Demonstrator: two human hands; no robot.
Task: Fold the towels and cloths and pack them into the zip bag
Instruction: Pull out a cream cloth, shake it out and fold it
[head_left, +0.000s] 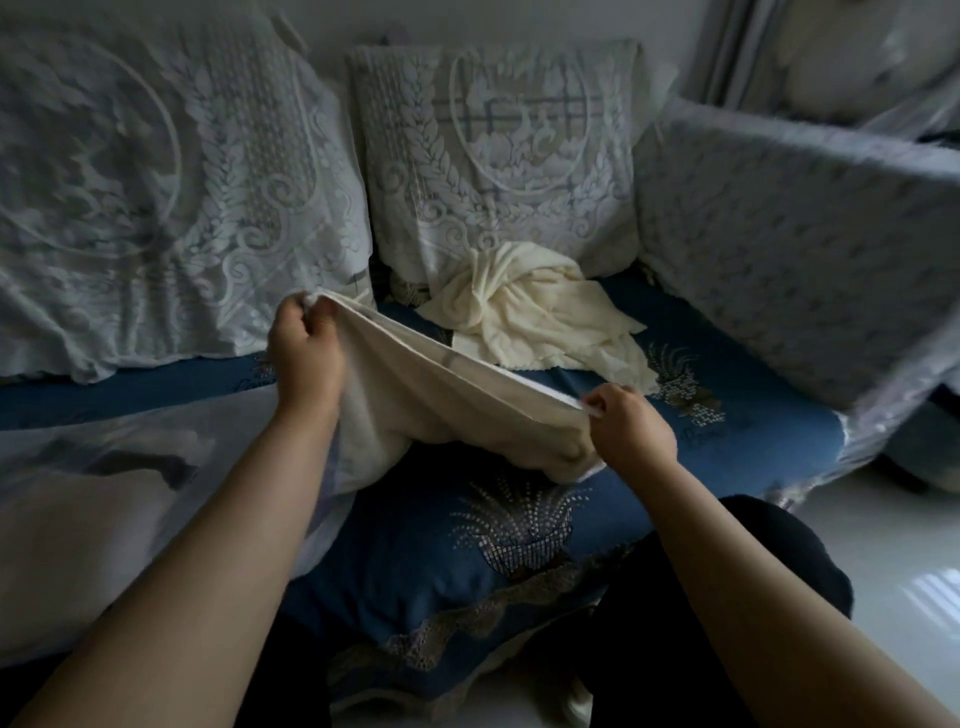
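Note:
A white towel (441, 400) is stretched in the air between my hands above the blue sofa seat (727, 431). My left hand (306, 353) pinches one top corner, raised at the left. My right hand (628, 426) pinches the other corner, lower at the right. The towel's body sags down toward the seat between them. A crumpled cream cloth (540, 312) lies on the seat behind, against the middle back cushion. A translucent, soft white bag-like thing (104, 499) lies at the left under my left forearm; I cannot tell whether it is the zip bag.
Lace-covered back cushions (156, 197) line the rear of the sofa, and a lace-covered armrest (800, 270) stands at the right. My dark-trousered knees (727, 597) are at the sofa's front edge. White floor (893, 545) shows at the right.

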